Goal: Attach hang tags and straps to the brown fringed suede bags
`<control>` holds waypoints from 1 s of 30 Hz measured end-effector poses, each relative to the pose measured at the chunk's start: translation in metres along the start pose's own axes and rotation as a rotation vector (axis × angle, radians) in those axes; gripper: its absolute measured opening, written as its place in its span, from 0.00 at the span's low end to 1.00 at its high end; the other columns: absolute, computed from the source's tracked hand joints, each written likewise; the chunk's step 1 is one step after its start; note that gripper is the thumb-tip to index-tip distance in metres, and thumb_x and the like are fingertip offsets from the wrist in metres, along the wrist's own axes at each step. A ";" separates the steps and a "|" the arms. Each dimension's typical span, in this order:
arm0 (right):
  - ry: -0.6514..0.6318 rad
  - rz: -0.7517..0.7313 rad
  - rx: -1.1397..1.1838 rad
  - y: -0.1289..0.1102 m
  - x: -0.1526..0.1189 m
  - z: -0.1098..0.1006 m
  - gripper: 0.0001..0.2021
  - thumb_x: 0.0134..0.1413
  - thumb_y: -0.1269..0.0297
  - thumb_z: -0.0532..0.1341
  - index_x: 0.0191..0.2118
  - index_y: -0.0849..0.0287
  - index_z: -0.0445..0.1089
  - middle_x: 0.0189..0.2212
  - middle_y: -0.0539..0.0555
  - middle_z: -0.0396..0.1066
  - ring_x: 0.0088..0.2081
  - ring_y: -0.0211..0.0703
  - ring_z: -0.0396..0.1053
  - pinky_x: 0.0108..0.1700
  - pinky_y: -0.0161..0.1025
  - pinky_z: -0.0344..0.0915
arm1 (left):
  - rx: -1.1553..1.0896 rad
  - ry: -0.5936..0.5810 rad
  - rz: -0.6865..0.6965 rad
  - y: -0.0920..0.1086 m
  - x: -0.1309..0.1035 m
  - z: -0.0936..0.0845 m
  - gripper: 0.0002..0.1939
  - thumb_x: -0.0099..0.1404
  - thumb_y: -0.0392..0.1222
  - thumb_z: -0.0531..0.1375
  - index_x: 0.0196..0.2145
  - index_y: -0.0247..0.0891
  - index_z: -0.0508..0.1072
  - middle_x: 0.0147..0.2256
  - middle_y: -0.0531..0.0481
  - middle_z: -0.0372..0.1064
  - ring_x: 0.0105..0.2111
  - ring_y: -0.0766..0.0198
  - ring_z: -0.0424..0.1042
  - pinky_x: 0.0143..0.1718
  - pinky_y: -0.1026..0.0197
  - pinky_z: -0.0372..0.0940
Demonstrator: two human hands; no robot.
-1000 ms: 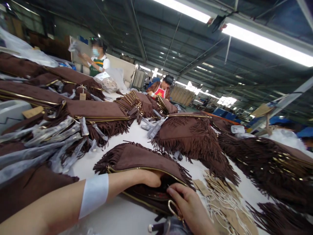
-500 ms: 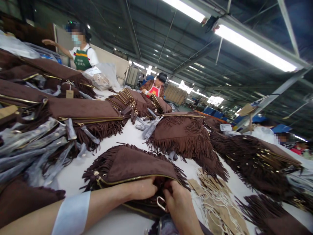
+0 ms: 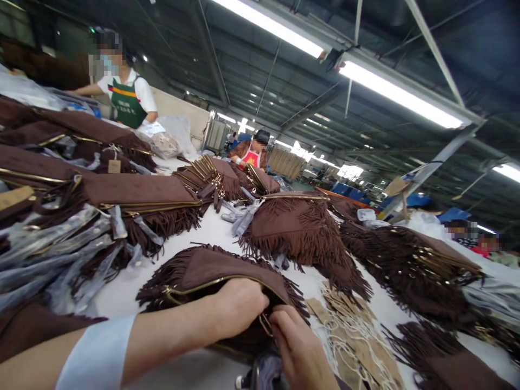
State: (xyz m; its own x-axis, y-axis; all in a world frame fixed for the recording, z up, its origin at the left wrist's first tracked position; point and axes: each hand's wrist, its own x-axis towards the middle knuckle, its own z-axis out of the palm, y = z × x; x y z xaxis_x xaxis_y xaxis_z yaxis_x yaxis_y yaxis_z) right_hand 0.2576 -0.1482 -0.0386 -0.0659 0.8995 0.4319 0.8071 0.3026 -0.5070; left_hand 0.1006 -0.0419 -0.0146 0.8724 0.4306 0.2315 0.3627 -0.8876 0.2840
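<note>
**Both hands busy at the mouth of a fringed bag**

From where I stand, the bag [image 3: 233, 266] lies on the near middle of the white table [image 3: 209, 223], unzipped, its mouth facing the worker, its zip [image 3: 193, 287] running along the far lip. The left hand [image 3: 242, 303] comes across from the left and bends in at the opening, fingers curled; their tips are hidden, so I can't tell whether they grip anything. The right hand [image 3: 299, 342] meets it at the right end of the mouth, fingers drawn together just beside a gold clip [image 3: 266, 325]. Whether they pinch the clip, the lip or something inside, I can't say.

I'd judge the step in hand to be some handling at or just inside the opening. The next move, to my eye, calls for the mouth kept spread and the clip clear of the zip.

Card tags [image 3: 365, 355] with white strings lie just right of the right hand; plastic-wrapped straps [image 3: 83, 238] crowd the left side.
</note>
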 end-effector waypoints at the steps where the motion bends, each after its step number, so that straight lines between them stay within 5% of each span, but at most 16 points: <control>1: -0.033 0.047 0.168 -0.003 0.001 -0.006 0.09 0.62 0.67 0.53 0.34 0.54 0.69 0.33 0.52 0.71 0.37 0.44 0.68 0.40 0.36 0.64 | -0.026 -0.020 -0.029 0.002 -0.002 -0.011 0.06 0.58 0.29 0.56 0.26 0.35 0.72 0.31 0.44 0.73 0.34 0.55 0.72 0.38 0.57 0.66; 5: 0.030 0.358 0.912 -0.009 0.008 -0.019 0.07 0.55 0.59 0.66 0.35 0.55 0.72 0.32 0.50 0.71 0.27 0.35 0.63 0.29 0.31 0.61 | -0.709 0.100 -0.152 0.008 -0.003 -0.022 0.05 0.54 0.34 0.56 0.22 0.36 0.65 0.27 0.51 0.71 0.28 0.64 0.67 0.30 0.65 0.60; 8: 0.159 0.458 1.293 -0.010 0.011 -0.014 0.11 0.48 0.58 0.72 0.32 0.56 0.72 0.29 0.49 0.71 0.26 0.33 0.63 0.28 0.28 0.61 | -1.308 0.155 -0.286 0.010 0.004 -0.002 0.07 0.52 0.40 0.57 0.22 0.36 0.63 0.25 0.51 0.71 0.25 0.68 0.63 0.27 0.66 0.56; 11: 0.214 0.467 1.435 -0.010 0.011 -0.004 0.16 0.42 0.54 0.74 0.35 0.58 0.75 0.30 0.52 0.73 0.30 0.37 0.68 0.34 0.32 0.67 | -1.576 0.094 -0.450 0.012 0.008 0.017 0.14 0.50 0.49 0.61 0.24 0.35 0.66 0.21 0.53 0.67 0.20 0.69 0.62 0.23 0.66 0.53; 14: 0.252 0.418 1.394 -0.010 0.007 0.004 0.21 0.35 0.55 0.77 0.37 0.58 0.77 0.33 0.54 0.74 0.33 0.40 0.71 0.38 0.34 0.70 | -1.649 0.036 -0.538 0.013 0.005 0.024 0.16 0.45 0.47 0.65 0.27 0.33 0.70 0.22 0.54 0.66 0.20 0.69 0.64 0.20 0.66 0.50; 18: 0.298 0.441 1.119 -0.009 0.001 0.011 0.16 0.38 0.56 0.76 0.31 0.59 0.77 0.29 0.52 0.75 0.31 0.37 0.71 0.36 0.31 0.70 | -1.631 0.027 -0.486 0.011 -0.001 0.024 0.13 0.41 0.37 0.63 0.28 0.32 0.73 0.25 0.55 0.69 0.21 0.72 0.65 0.21 0.67 0.50; 25: 0.495 0.528 0.933 -0.006 -0.006 0.009 0.19 0.33 0.48 0.76 0.28 0.57 0.77 0.30 0.50 0.73 0.31 0.43 0.75 0.32 0.32 0.74 | -1.534 0.063 -0.474 0.012 -0.004 0.034 0.16 0.44 0.41 0.60 0.33 0.34 0.70 0.24 0.53 0.72 0.18 0.71 0.63 0.23 0.67 0.54; 30: 0.462 0.499 0.831 -0.004 -0.014 0.007 0.20 0.36 0.46 0.74 0.29 0.57 0.79 0.29 0.53 0.76 0.31 0.44 0.74 0.28 0.31 0.73 | -1.394 0.117 -0.429 0.020 -0.006 0.033 0.11 0.47 0.44 0.59 0.26 0.33 0.72 0.20 0.53 0.68 0.19 0.70 0.60 0.24 0.67 0.56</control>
State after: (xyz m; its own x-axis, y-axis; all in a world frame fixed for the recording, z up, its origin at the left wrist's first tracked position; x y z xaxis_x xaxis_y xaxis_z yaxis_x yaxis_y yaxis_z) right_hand 0.2508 -0.1594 -0.0481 0.5296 0.8273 0.1874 0.0178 0.2101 -0.9775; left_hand 0.1132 -0.0680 -0.0411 0.7260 0.6860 -0.0474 -0.0815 0.1543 0.9847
